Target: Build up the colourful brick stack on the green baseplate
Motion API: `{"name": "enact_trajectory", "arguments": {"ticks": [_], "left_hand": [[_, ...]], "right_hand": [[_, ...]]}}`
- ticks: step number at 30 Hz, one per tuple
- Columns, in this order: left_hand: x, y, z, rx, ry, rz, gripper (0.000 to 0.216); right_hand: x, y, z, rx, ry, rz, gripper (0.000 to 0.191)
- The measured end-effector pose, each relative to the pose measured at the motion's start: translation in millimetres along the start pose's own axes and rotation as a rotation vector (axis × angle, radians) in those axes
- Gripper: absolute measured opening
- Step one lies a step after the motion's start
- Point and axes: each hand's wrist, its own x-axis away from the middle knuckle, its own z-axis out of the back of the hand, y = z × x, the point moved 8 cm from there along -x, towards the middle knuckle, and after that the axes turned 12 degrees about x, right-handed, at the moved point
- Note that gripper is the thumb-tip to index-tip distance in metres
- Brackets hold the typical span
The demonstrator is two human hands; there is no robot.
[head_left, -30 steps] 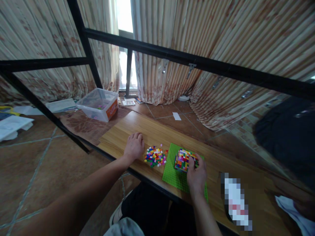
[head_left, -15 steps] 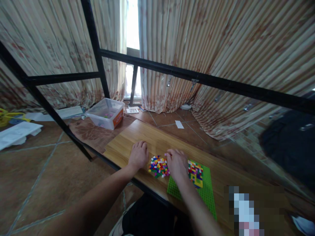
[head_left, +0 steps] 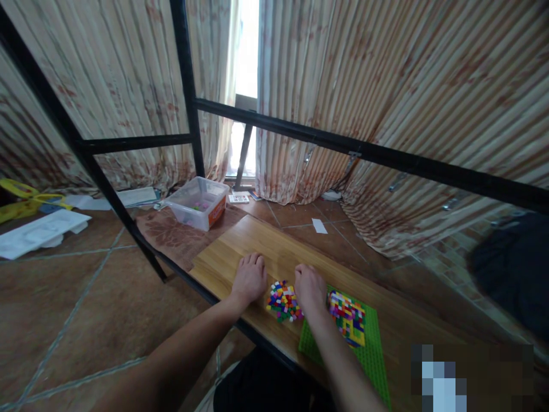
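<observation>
Green baseplate lies partly behind the forearm; whether the right hand's fingers grip anything, I can't tell.

A clear plastic bin with an orange label stands at the far edge of a brown mat, a white slip of paper lies on the tiled floor beyond the desk's far edge, and patterned curtains hang behind a black metal frame.
</observation>
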Motion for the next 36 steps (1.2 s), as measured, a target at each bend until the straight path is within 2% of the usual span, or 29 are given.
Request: {"name": "enact_trajectory", "arguments": {"ticks": [2, 4, 7, 10, 14, 19, 23, 27, 36], "left_hand": [[0.0, 0.0, 0.1, 0.0, 0.0, 0.002, 0.024], [-0.3, 0.6, 0.5, 0.002, -0.004, 0.001, 0.023], [-0.9, 2.0, 1.7, 0.006, -0.006, -0.004, 0.023], [-1.6, 2.7, 2.8, 0.002, 0.0, -0.004, 0.023], [-2.9, 3.5, 2.6, -0.012, 0.006, -0.024, 0.024], [-5.8, 4.3, 1.3, -0.022, -0.01, -0.039, 0.023], [-8.7, 7.1, 1.9, -0.04, -0.016, -0.053, 0.022], [-10.7, 7.8, 2.3, -0.04, -0.002, -0.08, 0.023], [-11.2, 6.5, 0.1, -0.046, -0.002, -0.096, 0.024]], "right_hand": [[12.9, 3.8, 15.7, -0.158, 0.106, -0.001, 0.028], [32.3, 14.2, 30.2, -0.412, 0.242, -0.013, 0.027], [64.6, 39.5, 34.0, -0.658, 0.322, -0.059, 0.03], [92.7, 71.7, 25.3, -0.76, 0.276, -0.137, 0.031], [126.4, 120.8, 16.7, -0.79, 0.19, -0.323, 0.033], [157.5, 166.2, 12.9, -0.765, 0.206, -0.479, 0.038], [162.5, 183.6, -3.0, -0.814, 0.229, -0.519, 0.036], [153.0, 187.7, -13.0, -0.831, 0.218, -0.557, 0.035], [116.1, 163.5, 11.1, -0.704, 0.239, -0.459, 0.028]]}}
